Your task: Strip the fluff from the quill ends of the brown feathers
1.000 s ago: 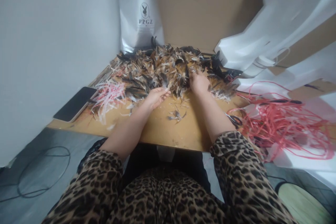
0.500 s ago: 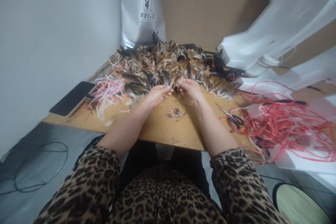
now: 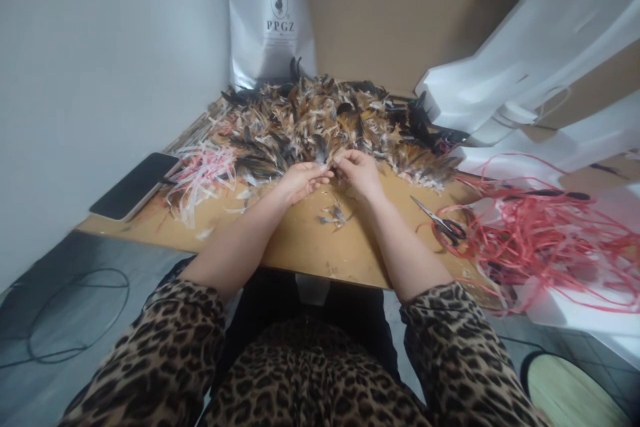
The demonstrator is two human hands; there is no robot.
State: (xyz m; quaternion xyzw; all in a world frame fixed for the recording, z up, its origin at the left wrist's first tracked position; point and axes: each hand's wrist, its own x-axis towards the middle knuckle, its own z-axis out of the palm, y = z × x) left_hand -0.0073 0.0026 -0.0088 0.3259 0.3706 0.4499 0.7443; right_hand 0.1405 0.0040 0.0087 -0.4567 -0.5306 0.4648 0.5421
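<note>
My left hand point(image 3: 306, 181) is closed in a pinch, with a brown-and-grey feather point(image 3: 321, 152) standing up from its fingertips. Close beside it, my right hand point(image 3: 361, 172) also pinches at the feather's base, fingertips nearly touching those of the left. Just beyond both hands spreads a wide heap of brown, black and white feathers point(image 3: 325, 110). A few small feather scraps point(image 3: 336, 215) lie on the wooden table point(image 3: 325, 253) below my hands. The exact grip of the fingertips is too small to make out.
At left lie a phone point(image 3: 135, 185) and pink-and-white strips point(image 3: 200, 173). Scissors point(image 3: 443, 220) lie at right beside a tangle of red ribbon point(image 3: 545, 240). Behind the heap stands a silvery bag point(image 3: 270, 20); white foam pieces point(image 3: 480, 87) are at the right.
My hands have drawn slightly closer together at the fingertips, with the right hand shifting a little left. The view has moved slightly; the things on the table look unchanged.
</note>
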